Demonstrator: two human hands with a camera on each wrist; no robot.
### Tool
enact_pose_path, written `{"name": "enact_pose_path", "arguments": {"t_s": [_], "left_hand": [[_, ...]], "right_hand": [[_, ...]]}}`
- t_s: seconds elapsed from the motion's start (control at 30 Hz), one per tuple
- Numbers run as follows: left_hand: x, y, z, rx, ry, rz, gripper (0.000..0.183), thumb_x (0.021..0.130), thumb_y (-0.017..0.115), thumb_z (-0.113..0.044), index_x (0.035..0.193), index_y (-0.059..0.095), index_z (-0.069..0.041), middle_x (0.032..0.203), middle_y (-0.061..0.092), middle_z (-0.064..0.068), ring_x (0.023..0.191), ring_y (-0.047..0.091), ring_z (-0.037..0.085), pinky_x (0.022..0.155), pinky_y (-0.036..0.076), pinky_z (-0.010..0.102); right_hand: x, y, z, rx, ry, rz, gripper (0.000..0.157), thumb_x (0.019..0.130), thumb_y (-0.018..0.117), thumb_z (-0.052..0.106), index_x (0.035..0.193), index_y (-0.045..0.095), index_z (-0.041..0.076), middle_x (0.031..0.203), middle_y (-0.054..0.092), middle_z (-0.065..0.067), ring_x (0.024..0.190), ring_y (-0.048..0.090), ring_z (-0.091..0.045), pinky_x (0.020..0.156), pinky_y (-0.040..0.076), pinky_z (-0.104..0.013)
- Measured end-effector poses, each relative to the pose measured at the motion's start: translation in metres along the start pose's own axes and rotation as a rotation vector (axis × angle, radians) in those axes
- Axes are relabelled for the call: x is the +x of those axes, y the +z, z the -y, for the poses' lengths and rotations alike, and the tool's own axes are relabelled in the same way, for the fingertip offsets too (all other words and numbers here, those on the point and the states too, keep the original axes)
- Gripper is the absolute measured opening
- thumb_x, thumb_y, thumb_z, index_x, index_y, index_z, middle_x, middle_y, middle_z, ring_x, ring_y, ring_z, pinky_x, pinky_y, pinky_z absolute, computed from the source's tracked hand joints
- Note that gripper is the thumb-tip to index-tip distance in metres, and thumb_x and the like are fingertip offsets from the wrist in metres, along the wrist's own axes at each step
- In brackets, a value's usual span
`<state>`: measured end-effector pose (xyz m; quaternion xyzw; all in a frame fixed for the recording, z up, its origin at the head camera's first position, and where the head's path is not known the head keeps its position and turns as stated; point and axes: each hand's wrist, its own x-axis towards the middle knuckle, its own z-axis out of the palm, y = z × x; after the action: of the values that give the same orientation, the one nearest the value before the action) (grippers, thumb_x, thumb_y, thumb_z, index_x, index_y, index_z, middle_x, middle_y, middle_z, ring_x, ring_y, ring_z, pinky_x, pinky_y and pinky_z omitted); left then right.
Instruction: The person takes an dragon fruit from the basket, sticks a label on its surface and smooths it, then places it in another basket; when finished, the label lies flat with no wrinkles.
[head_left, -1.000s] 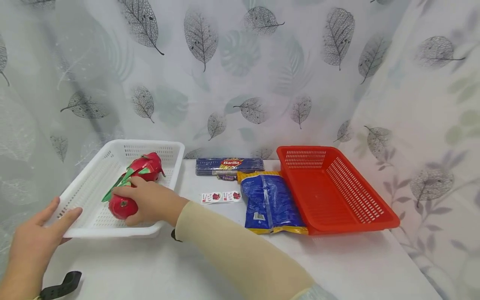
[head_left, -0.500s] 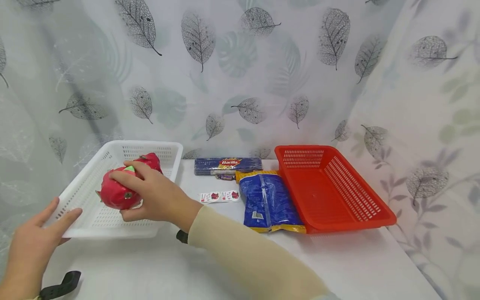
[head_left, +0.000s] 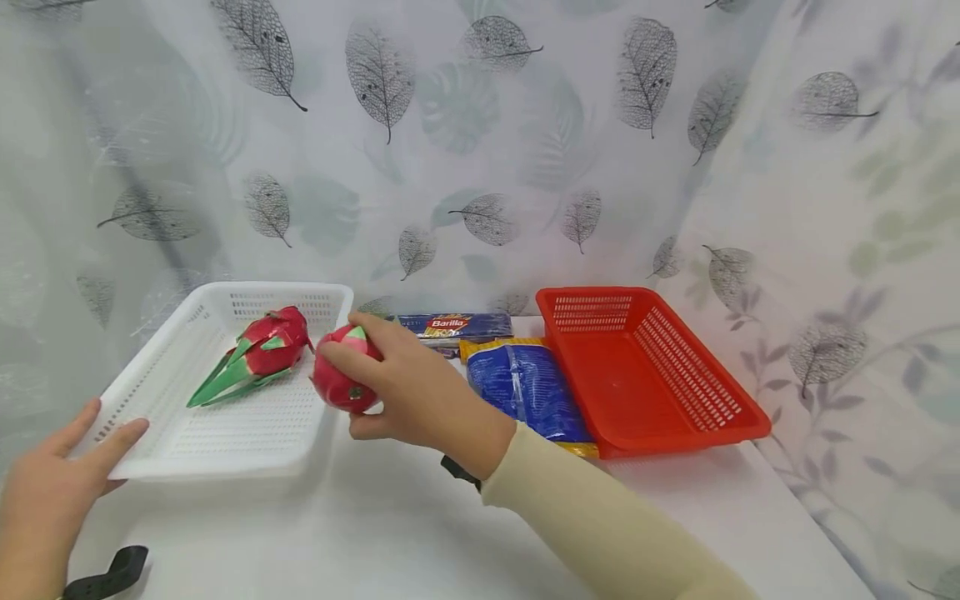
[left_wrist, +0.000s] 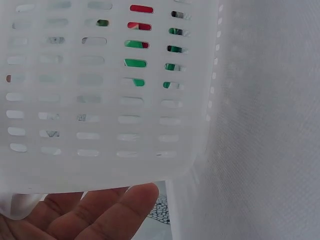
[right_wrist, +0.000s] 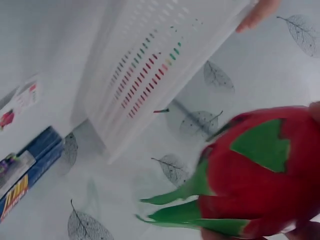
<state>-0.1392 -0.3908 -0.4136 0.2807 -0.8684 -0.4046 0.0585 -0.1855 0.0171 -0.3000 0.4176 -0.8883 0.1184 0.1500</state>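
Observation:
My right hand (head_left: 420,383) grips a red dragon fruit (head_left: 341,371) and carries it at the right rim of the white basket. In the right wrist view its long green leaf tips (right_wrist: 195,212) point left. A second dragon fruit (head_left: 272,346) lies in the white basket (head_left: 217,446), its green leaves toward the front left. My left hand (head_left: 63,475) holds the basket's front-left corner, thumb over the rim. In the left wrist view the fingers (left_wrist: 125,210) are bent under the rim, and red and green show through the slots.
On the right stands a red basket (head_left: 630,383), with a blue-and-yellow bag (head_left: 525,383) against its left side. A blue Barilla spaghetti box (head_left: 480,325) lies at the back before the leaf-print curtain. Dragon fruit stickers (right_wrist: 20,105) show in the right wrist view.
My right hand has lifted one dragon fruit out from beside the other and moved it right, to the basket's right rim. The left hand stays on the basket corner.

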Motion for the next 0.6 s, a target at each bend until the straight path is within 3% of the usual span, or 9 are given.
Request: {"name": "enact_pose_path", "arguments": {"t_s": [0.13,0.2,0.27,0.33,0.43,0.53,0.6], "left_hand": [[0.000,0.002,-0.004,-0.007,-0.040,-0.038,0.092,0.101,0.060,-0.063,0.167,0.004,-0.032,0.173,0.013,0.032,0.058,0.068,0.018,0.116,0.037,0.072],[0.000,0.001,-0.006,-0.027,-0.048,-0.060,0.091,0.101,0.061,-0.060,0.167,0.005,-0.032,0.174,0.015,0.030,0.060,0.068,0.023,0.116,0.039,0.071],[-0.001,0.001,-0.008,-0.035,-0.037,-0.081,0.089,0.103,0.062,-0.057,0.168,0.007,-0.031,0.173,0.017,0.030,0.068,0.073,0.040,0.116,0.039,0.072],[-0.002,0.003,-0.010,-0.024,-0.020,-0.096,0.087,0.104,0.061,-0.054,0.168,0.008,-0.030,0.173,0.017,0.032,0.089,0.073,0.056,0.112,0.042,0.072],[-0.005,0.004,-0.009,0.002,-0.012,-0.096,0.086,0.105,0.060,-0.052,0.169,0.008,-0.026,0.172,0.014,0.035,0.117,0.062,0.064,0.106,0.045,0.073],[-0.007,0.005,-0.009,0.004,-0.025,-0.084,0.087,0.105,0.060,-0.053,0.168,0.007,-0.026,0.172,0.014,0.034,0.114,0.063,0.064,0.107,0.045,0.073],[-0.008,0.006,-0.009,0.001,-0.032,-0.080,0.087,0.104,0.060,-0.055,0.167,0.007,-0.027,0.173,0.013,0.033,0.121,0.060,0.064,0.110,0.043,0.074]], "right_hand": [[-0.025,-0.005,-0.001,-0.119,0.066,0.159,0.079,0.084,0.088,0.045,0.149,0.044,0.041,0.169,0.037,-0.003,0.149,0.043,-0.026,0.098,0.063,-0.041],[-0.035,-0.005,-0.002,-0.177,0.083,0.222,0.083,0.082,0.089,0.047,0.152,0.043,0.043,0.169,0.037,-0.002,0.150,0.042,-0.028,0.098,0.063,-0.043],[-0.045,-0.003,-0.004,-0.214,0.076,0.255,0.086,0.081,0.091,0.047,0.152,0.043,0.042,0.168,0.039,-0.002,0.149,0.043,-0.029,0.098,0.063,-0.043],[-0.053,0.000,-0.005,-0.238,0.068,0.271,0.086,0.080,0.092,0.047,0.151,0.044,0.043,0.166,0.041,-0.002,0.146,0.045,-0.029,0.098,0.063,-0.042],[-0.064,0.004,-0.007,-0.261,0.062,0.296,0.084,0.080,0.092,0.048,0.149,0.044,0.043,0.163,0.043,-0.001,0.143,0.046,-0.030,0.100,0.062,-0.042],[-0.073,0.006,-0.007,-0.274,0.069,0.332,0.085,0.079,0.093,0.048,0.148,0.044,0.044,0.162,0.043,-0.001,0.145,0.044,-0.032,0.103,0.061,-0.044],[-0.078,0.008,-0.007,-0.280,0.076,0.365,0.086,0.077,0.094,0.048,0.147,0.045,0.045,0.162,0.043,0.000,0.147,0.041,-0.033,0.106,0.059,-0.046]]}}
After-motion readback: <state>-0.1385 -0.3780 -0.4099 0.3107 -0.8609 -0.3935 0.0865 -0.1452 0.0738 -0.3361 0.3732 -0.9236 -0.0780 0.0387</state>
